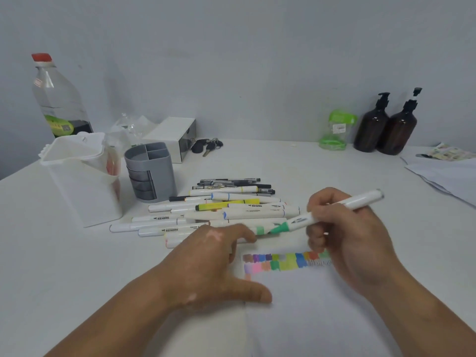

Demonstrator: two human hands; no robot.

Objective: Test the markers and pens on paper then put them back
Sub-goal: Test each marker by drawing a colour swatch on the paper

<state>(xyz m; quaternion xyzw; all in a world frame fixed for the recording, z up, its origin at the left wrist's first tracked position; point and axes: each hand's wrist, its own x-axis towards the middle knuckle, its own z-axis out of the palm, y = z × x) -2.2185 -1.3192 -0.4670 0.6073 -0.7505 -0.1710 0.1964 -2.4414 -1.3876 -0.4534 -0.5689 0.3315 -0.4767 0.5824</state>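
While the paper is lying flat under the open, pressing left hand, the right hand is gripping a green marker above the swatches, probably needing recapping squarely, its cap being hard to make out among the pile

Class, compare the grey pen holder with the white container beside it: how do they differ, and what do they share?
The grey pen holder is rounded and split into compartments; the white container is boxier with one open mouth. The grey holder is shorter; the white container stands taller. The grey holder's compartments look empty; the white one holds something reddish. Both stand upright on the table, left of the markers.
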